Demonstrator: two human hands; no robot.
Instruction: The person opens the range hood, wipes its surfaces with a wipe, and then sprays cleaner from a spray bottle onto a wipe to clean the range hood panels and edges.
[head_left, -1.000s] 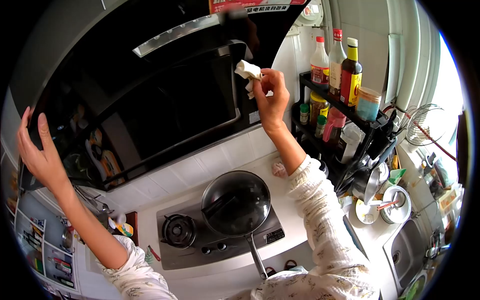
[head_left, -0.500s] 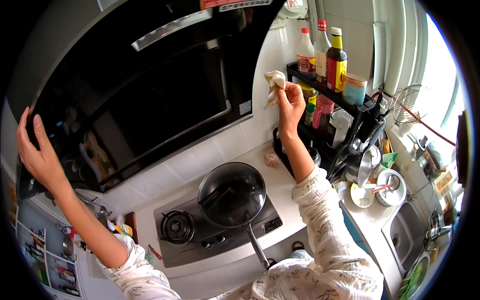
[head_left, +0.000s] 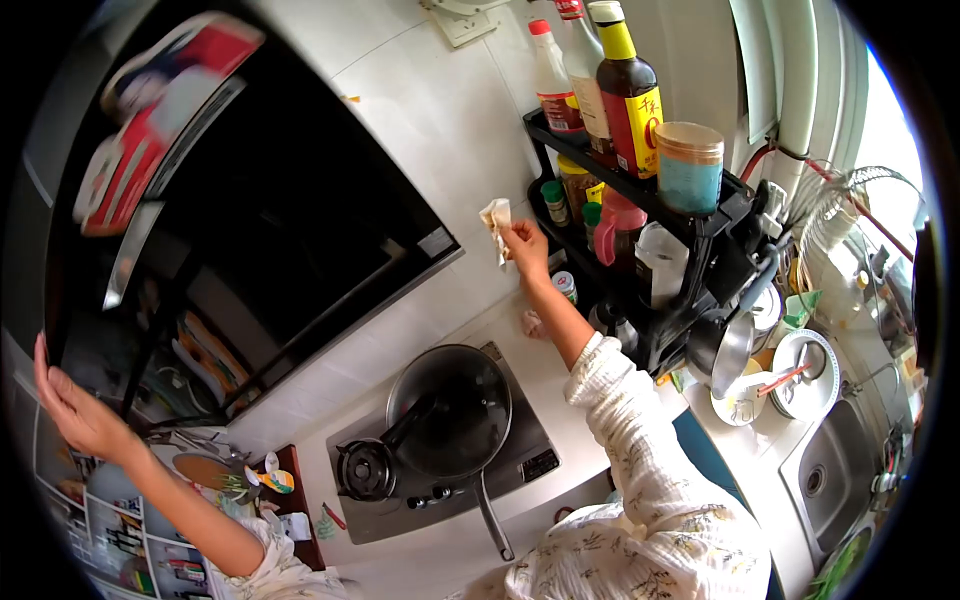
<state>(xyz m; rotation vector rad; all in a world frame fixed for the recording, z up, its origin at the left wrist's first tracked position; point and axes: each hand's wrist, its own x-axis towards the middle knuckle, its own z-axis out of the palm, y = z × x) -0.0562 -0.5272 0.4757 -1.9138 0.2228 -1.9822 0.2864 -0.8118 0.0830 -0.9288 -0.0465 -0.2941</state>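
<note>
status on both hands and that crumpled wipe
Right hand: pinching crumpled white wipe. Left hand: open by range hood, contact unclear. Nothing visibly blocking the wipe.

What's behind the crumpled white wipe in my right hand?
Pale wall tiles show around the wipe. The patch directly behind it is covered, as is the part pinched inside your right grip.

At the lower middle of the frame, a black pan (head_left: 450,410) is set on a grey stove (head_left: 365,522). At the upper right, three tall bottles (head_left: 630,100) and a blue jar (head_left: 688,178) are lined up on top of a black rack (head_left: 620,184), and a pink jug (head_left: 622,222) is put lower down. At the lower right, a sink (head_left: 835,500) is seen, with white bowls (head_left: 826,380) placed near it.
</note>
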